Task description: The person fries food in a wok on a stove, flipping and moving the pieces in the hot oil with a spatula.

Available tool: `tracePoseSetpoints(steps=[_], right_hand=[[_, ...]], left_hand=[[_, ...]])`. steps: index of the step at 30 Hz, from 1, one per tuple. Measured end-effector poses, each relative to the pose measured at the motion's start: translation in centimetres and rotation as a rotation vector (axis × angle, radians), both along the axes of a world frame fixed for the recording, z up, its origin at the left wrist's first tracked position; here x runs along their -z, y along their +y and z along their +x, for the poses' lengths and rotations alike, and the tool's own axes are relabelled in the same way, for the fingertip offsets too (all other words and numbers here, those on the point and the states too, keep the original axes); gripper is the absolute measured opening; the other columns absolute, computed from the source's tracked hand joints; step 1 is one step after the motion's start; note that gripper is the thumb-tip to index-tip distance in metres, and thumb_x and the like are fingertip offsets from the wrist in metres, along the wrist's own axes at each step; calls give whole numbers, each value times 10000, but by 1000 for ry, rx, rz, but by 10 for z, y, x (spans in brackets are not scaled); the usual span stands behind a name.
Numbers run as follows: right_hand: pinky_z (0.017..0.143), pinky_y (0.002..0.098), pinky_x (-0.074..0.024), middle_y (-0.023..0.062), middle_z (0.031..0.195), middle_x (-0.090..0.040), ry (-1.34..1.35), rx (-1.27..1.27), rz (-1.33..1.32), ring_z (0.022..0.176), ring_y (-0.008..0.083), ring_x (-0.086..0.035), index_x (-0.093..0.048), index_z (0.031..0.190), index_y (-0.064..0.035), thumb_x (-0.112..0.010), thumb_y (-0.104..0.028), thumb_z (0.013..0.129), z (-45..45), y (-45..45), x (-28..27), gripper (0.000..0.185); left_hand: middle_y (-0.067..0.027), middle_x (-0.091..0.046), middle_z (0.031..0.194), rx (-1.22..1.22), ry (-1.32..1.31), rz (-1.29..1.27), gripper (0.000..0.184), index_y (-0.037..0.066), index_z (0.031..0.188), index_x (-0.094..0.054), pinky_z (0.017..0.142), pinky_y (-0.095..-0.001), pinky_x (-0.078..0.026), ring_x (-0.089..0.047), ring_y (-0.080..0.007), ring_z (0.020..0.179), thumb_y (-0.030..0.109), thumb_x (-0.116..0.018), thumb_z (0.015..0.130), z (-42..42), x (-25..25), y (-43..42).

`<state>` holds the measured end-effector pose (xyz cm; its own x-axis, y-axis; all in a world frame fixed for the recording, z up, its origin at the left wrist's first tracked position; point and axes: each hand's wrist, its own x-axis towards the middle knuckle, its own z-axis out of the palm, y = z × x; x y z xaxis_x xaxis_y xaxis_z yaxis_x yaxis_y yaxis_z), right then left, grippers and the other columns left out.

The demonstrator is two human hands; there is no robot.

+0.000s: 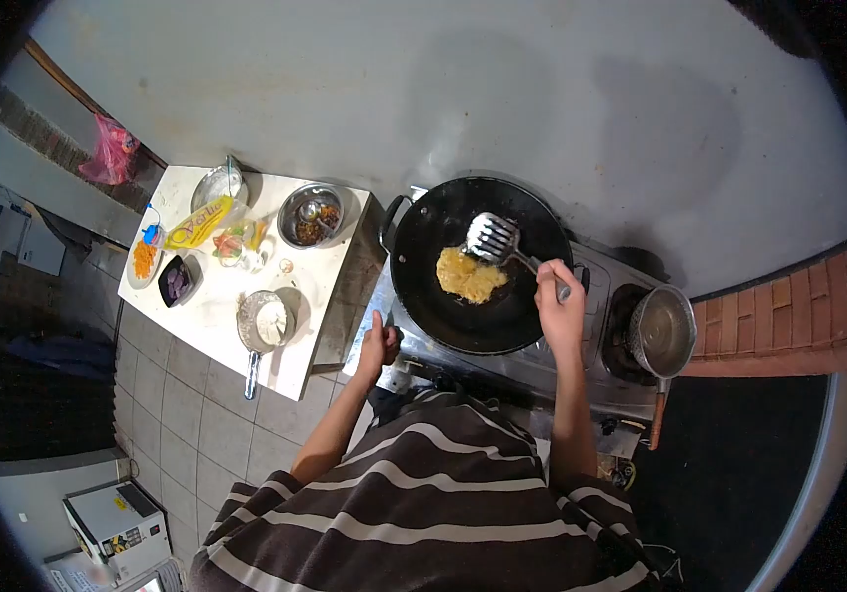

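My right hand [562, 308] is closed around the handle of a slotted turner [493, 238]. The turner's metal head rests at the upper right edge of a golden, fritter-like piece of food [467, 276]. That piece lies in a large black wok [453, 331] on the stove. My left hand [377, 345] hovers by the stove's left front edge, below the wok. Its thumb points up, apart from the loosely curled fingers, and I see nothing held in it. The fingers are partly in shadow.
Right of the wok, a saucepan [662, 331] sits on the other burner, handle toward me. On the white table [330, 286] at left are a steel bowl with a spoon [311, 215], a strainer with white powder [266, 321], a yellow packet [199, 224] and orange pieces [144, 260].
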<state>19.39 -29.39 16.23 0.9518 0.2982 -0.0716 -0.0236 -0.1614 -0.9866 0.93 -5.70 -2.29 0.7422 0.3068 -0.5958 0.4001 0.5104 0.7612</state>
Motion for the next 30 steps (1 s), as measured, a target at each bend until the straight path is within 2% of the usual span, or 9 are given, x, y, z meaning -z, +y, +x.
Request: tracePoseSetpoints(steps=[2, 5, 11, 17, 19, 22, 26, 28, 30], right_hand=[[529, 326, -352, 135, 594, -394, -346, 76, -303, 560, 123, -321, -517, 816, 10, -540, -233, 968, 4, 4, -25, 287], [524, 354, -359, 184, 589, -417, -476, 39, -428, 527, 192, -329, -517, 768, 36, -575, -248, 942, 24, 0, -53, 338], [545, 365, -397, 160, 554, -497, -393, -115, -474, 489, 213, -437, -588, 765, 32, -587, -280, 925, 44, 8, -75, 350], [556, 376, -411, 142, 531, -518, -362, -143, -448, 479, 223, -466, -610, 757, 32, -580, -289, 923, 25, 30, -71, 363], [563, 386, -416, 160, 541, -534, -338, -155, -449, 485, 254, -508, -612, 743, 38, -581, -291, 922, 19, 39, -74, 376], [578, 407, -429, 205, 552, -545, -315, -204, -562, 527, 368, -548, -598, 693, 41, -584, -323, 914, 18, 47, -77, 426], [613, 438, -448, 223, 567, -552, -293, -220, -578, 580, 412, -568, -589, 673, 42, -582, -327, 911, 18, 53, -83, 439], [653, 468, -457, 245, 594, -562, -340, -227, -702, 642, 445, -579, -589, 666, 44, -581, -323, 909, 19, 55, -85, 440], [665, 478, -456, 256, 615, -568, -345, -221, -710, 667, 456, -577, -590, 668, 44, -581, -324, 908, 17, 58, -87, 439]], left_hand=[[35, -287, 466, -22, 0, 8, 693, 153, 530, -302, 377, -267, -164, -246, -96, 365, 721, -235, 922, 0, 0, -2], [45, -270, 472, -41, -25, 22, 682, 166, 535, -293, 376, -265, -150, -224, -91, 370, 732, -246, 913, 0, 2, -4], [56, -254, 480, -56, -37, 51, 665, 180, 538, -289, 379, -265, -140, -205, -88, 375, 725, -257, 917, 1, 0, -5], [42, -272, 458, -42, -32, 7, 689, 151, 534, -320, 368, -269, -151, -234, -93, 357, 708, -231, 931, 0, 5, -2], [42, -268, 458, -49, -36, 9, 687, 151, 534, -320, 368, -269, -143, -227, -92, 357, 704, -235, 933, 1, 5, -2], [40, -272, 458, -49, -41, 17, 689, 148, 532, -319, 366, -269, -142, -226, -93, 356, 702, -239, 934, 1, 5, -3], [36, -280, 456, -59, -65, 65, 693, 144, 528, -325, 363, -268, -148, -235, -95, 353, 700, -247, 934, 1, 8, -3], [33, -287, 454, -69, -47, 33, 697, 142, 521, -330, 362, -267, -155, -244, -96, 352, 696, -252, 936, 2, 12, -2], [30, -292, 452, -72, -46, 38, 700, 141, 518, -334, 362, -268, -158, -248, -97, 350, 695, -251, 937, 1, 12, -2]])
